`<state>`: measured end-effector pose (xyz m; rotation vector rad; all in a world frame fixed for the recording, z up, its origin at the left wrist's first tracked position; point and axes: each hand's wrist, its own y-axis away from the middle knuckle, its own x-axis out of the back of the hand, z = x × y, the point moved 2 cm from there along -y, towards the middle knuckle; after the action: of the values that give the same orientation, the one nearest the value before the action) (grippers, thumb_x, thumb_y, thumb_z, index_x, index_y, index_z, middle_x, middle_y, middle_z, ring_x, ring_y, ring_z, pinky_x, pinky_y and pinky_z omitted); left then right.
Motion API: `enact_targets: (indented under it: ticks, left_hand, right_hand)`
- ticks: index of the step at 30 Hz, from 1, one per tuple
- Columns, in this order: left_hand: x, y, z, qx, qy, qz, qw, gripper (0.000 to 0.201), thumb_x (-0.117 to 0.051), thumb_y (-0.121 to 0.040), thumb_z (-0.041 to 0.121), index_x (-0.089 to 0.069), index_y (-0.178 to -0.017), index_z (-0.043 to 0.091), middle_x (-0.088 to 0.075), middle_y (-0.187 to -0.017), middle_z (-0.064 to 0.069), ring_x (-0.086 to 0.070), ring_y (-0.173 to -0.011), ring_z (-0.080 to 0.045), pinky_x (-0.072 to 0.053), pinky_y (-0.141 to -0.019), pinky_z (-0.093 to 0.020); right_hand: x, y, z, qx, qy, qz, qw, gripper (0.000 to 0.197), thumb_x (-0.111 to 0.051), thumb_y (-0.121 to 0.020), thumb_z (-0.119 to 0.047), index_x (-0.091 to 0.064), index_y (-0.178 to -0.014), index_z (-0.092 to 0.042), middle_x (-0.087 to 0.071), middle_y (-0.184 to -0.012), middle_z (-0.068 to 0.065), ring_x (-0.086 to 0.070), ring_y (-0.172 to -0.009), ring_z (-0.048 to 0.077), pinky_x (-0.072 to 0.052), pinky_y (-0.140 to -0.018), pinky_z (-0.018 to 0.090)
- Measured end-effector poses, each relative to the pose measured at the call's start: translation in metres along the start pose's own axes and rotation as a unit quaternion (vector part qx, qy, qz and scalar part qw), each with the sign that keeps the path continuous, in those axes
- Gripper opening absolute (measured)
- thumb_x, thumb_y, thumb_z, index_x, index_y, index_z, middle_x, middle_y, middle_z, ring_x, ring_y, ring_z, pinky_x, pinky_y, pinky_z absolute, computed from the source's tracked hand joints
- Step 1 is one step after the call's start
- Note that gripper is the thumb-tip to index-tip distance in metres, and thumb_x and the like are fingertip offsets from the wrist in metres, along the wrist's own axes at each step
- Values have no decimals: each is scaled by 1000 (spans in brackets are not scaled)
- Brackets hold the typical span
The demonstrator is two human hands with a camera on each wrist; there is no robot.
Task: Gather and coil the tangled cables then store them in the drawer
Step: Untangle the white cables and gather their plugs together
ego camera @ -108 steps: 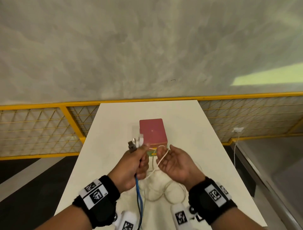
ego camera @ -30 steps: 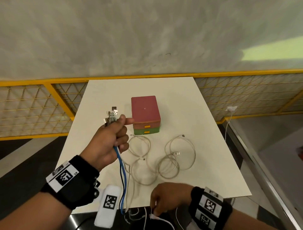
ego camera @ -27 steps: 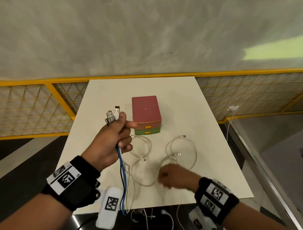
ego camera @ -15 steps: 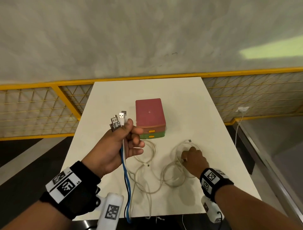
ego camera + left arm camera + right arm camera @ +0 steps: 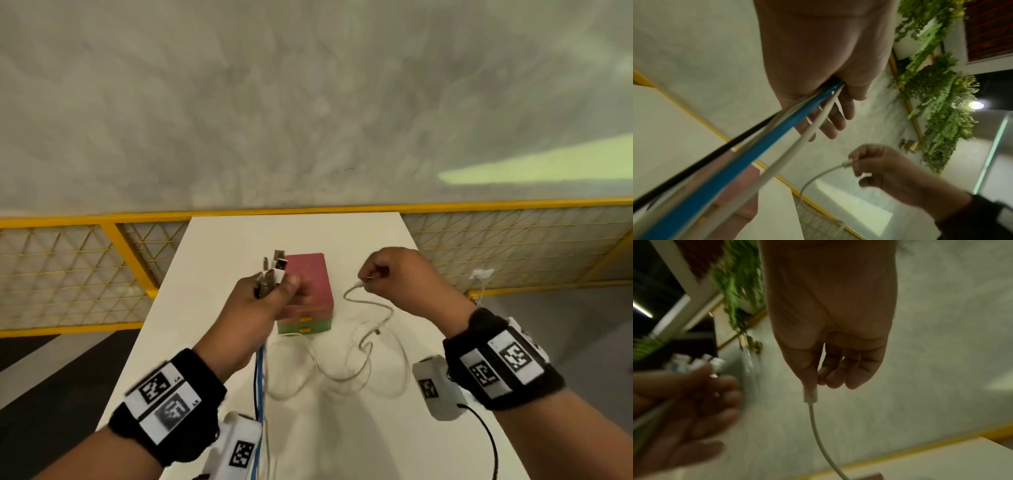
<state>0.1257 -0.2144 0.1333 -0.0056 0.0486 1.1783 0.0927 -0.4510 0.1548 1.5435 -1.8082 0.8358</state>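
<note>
The lower runs of the bundled blue, black and white cables [image 5: 259, 377] leave the head view at its bottom edge; their plugs stand above the left hand [image 5: 263, 305], which is clenched round the bundle. That hand hides part of the small stacked drawer box with red top and green base [image 5: 310, 298], which is shut. The right hand [image 5: 394, 277] pinches the plug end of a thin white cable [image 5: 373, 305]; its loops lie tangled on the white table [image 5: 219, 260] beside the box. A yellow mesh railing [image 5: 68, 274] stands behind. Both wrist views are blurred.
</note>
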Motion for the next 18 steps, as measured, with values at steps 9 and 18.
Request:
enact_targets:
  ticks: [9,18]
  left_hand:
    - [-26,-8,23,-74,-108,-51,990,28,-59,-90,45,-74,-94,21,-67,-73,8,-60,-68,-6,-45,-68,-24]
    - [-25,2,17,-18,-64,-131,989,20,-55,-97,14,-69,-101,0,-74,-80,-4,-72,-76,-16,-57,-72,-24]
  right_hand:
    - [15,16,-72,53,-208,-17,977,15,-68,-84,1,-74,-86,-13,-70,-74,-9,-60,-63,-5,-47,-60,16]
    - [2,26,-84,26,-326,41,944,17,-65,-86,2,-74,-87,-12,-71,-76,3,-63,-64,5,-46,-53,16]
